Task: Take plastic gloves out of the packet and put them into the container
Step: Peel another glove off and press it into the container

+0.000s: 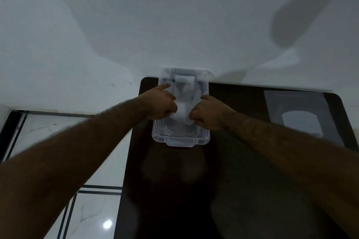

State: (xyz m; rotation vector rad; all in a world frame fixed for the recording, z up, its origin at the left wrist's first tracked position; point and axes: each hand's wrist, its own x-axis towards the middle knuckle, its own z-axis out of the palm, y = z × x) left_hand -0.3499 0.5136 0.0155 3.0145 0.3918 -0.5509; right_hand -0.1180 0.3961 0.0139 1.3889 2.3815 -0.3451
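Observation:
A clear plastic container stands at the far edge of the dark table, against the white wall. Both hands reach over it. My left hand and my right hand each pinch one side of a folded clear plastic glove, held just above the container's inside. The left index finger points away along the container's left rim. More clear plastic lies at the container's far end. The gloves packet, flat and translucent with a white patch, lies on the table to the right.
The dark table runs from the wall toward me, with rounded far corners. Left of it is a white tiled floor with dark lines. A white wall rises right behind the container.

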